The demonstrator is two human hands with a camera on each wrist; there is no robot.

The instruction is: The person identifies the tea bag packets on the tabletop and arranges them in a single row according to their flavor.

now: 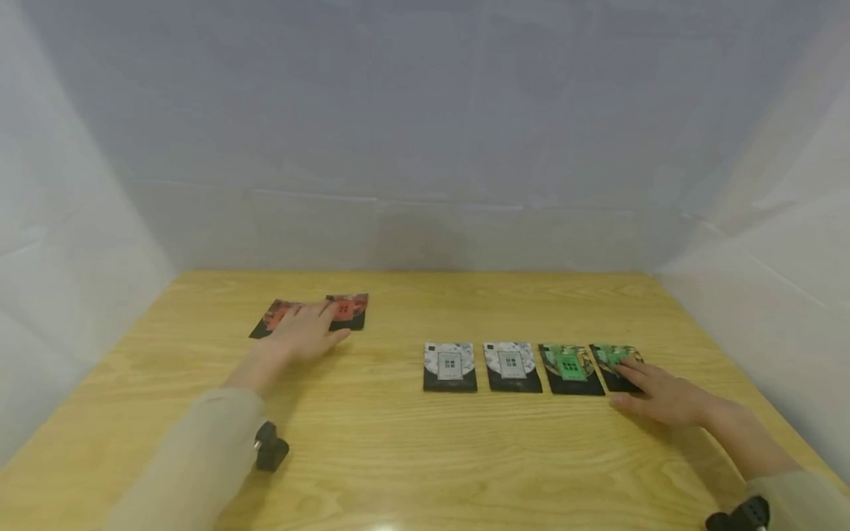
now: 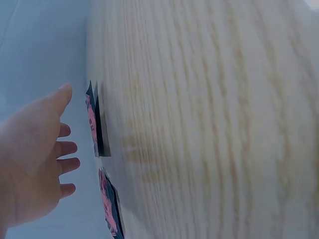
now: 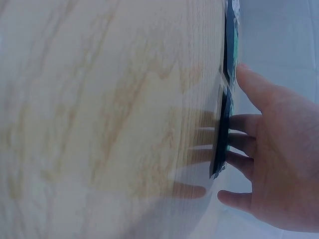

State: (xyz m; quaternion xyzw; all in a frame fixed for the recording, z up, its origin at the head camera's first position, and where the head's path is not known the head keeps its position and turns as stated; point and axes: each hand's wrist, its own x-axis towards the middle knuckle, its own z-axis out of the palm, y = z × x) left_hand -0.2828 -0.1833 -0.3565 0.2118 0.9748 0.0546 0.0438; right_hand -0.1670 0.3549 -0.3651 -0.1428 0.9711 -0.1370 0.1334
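Observation:
Two flat red-and-black packets lie at the back left of the table: the left red packet (image 1: pixel 271 318) is tilted, the right red packet (image 1: pixel 352 311) straighter. My left hand (image 1: pixel 307 335) hovers over and in front of them, fingers extended; the left wrist view shows it apart from both. To the right, a row holds two white-and-black packets, a left white packet (image 1: pixel 450 367) and a right white packet (image 1: pixel 512 366), then an inner green packet (image 1: pixel 571 369) and an outer green packet (image 1: pixel 609 359). My right hand (image 1: pixel 667 397) reaches over the outer green one with spread fingers, partly hiding it; contact is unclear.
The packets lie on a light wooden table (image 1: pixel 372 442). Pale sheeting (image 1: pixel 425 133) encloses the back and both sides. A small black device (image 1: pixel 271 446) is strapped at the left wrist, and another black device (image 1: pixel 740 514) at the right.

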